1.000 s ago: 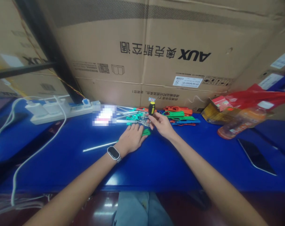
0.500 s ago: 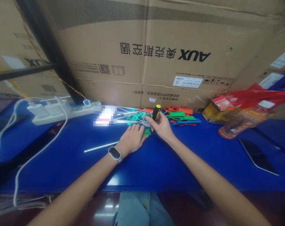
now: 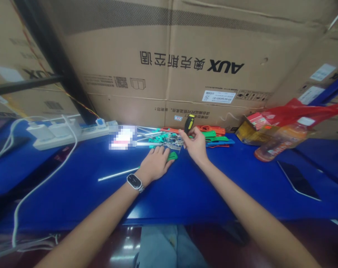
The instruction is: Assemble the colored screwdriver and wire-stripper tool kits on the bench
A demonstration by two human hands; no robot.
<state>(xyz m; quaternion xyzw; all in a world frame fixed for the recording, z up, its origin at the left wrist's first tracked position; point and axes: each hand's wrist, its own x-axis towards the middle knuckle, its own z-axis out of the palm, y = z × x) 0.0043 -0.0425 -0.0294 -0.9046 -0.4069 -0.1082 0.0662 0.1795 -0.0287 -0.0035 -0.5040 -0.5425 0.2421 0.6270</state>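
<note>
My left hand (image 3: 154,162) lies over a metal rod with a green plastic end, holding it down on the blue table. The bright rod (image 3: 117,174) sticks out to the left, and its green end (image 3: 173,156) shows beside the thumb; the middle is hidden under my palm. In my right hand (image 3: 196,146) is a screwdriver (image 3: 189,123) with a black and yellow handle, gripped with its top leaning right. Its thin shaft points down near the green end; I cannot tell whether the tip touches anything. Just beyond the hands lies a pile of teal-ended metal rods (image 3: 148,131).
Orange, green and blue plastic clip-like pieces (image 3: 217,138) lie behind my right hand. Further right are a drink bottle (image 3: 283,140), a red bag (image 3: 293,109) and a phone (image 3: 298,180). A power strip (image 3: 57,137) with white cables stands left. A large carton (image 3: 169,74) walls the back.
My right hand has shifted right with the screwdriver, whose handle has gone from upright to leaning right. The left hand stays put on the rod. The view has turned slightly.
</note>
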